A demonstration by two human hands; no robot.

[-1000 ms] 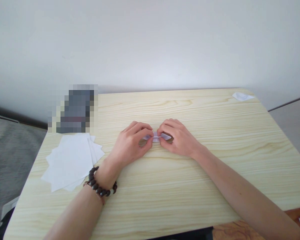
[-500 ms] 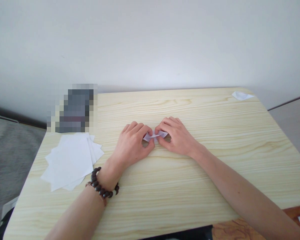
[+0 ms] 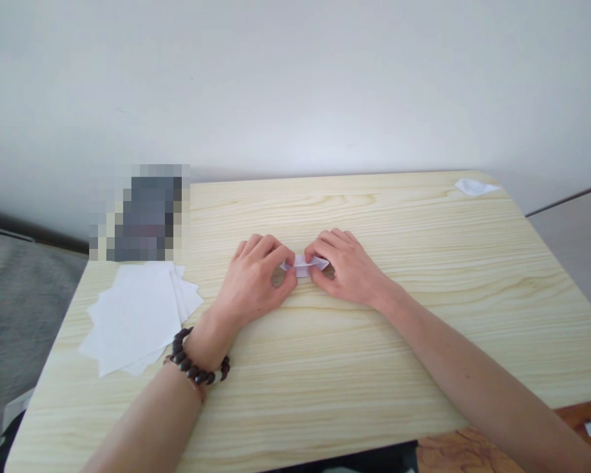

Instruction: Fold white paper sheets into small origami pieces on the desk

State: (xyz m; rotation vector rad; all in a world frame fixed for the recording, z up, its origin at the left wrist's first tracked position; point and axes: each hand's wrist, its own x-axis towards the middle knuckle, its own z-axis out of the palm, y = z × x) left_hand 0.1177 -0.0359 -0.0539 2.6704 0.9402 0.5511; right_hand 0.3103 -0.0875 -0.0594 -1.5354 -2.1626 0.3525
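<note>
A small folded piece of white paper [image 3: 304,265] lies at the middle of the light wooden table [image 3: 354,368]. My left hand [image 3: 253,282], with a dark bead bracelet on its wrist, pinches the paper's left end with curled fingers. My right hand [image 3: 347,266] pinches the right end the same way. Both hands rest on the tabletop, and most of the paper is hidden under the fingers.
A fanned stack of white paper sheets [image 3: 138,315] lies at the table's left. A blurred dark object [image 3: 145,213] stands at the back left corner. Another folded white paper [image 3: 475,187] sits at the far right corner. A white wall rises behind the table.
Both hands have shifted slightly to the left and away from me with the folded paper, and the fingers have moved a little on it.
</note>
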